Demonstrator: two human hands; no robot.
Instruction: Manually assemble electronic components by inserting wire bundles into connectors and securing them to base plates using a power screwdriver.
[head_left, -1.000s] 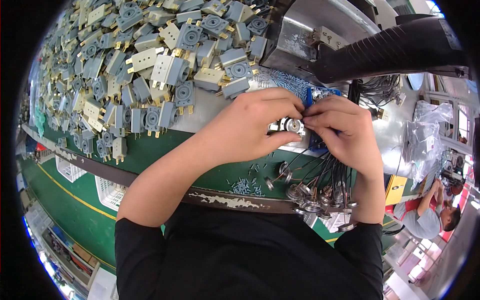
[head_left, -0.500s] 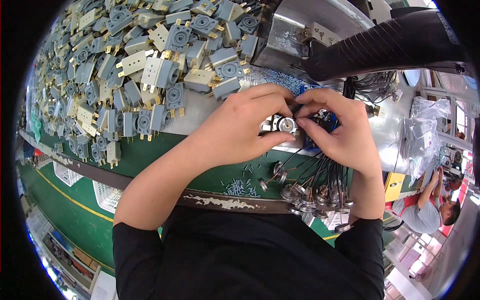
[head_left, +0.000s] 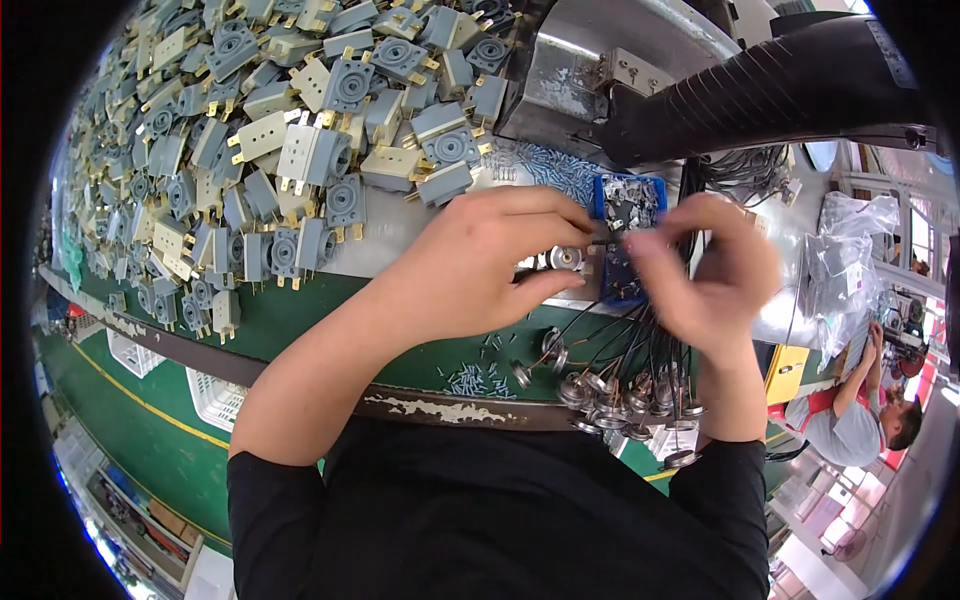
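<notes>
Going by a clock centred on the round metal part, with 12 pointing away from the wearer.

Nearest is the wearer's black shirt, down around 6–7. At 5 there's a messy bunch of metal discs on dark cables, hanging by the worn table edge. Over at 7, a little scatter of screw-like bits sits on the green surface.

Now the hands. The left hand comes in from 9 and has that round metal part pinched, thumb below and fingers above. The right hand is off at 3, pretty motion-blurred, thumb and index apart; honestly can't tell if it's got anything. It's just beside a blue tray at about 2, which has small metal bits in it.

Further out: a heap of bluish screws at 12, a huge pile of grey and cream blocks with brassy tabs at 10, and a chunky black handle between 1 and 2. Clear plastic bag at 3, and past it, around 4, a co-worker in a grey top.
</notes>
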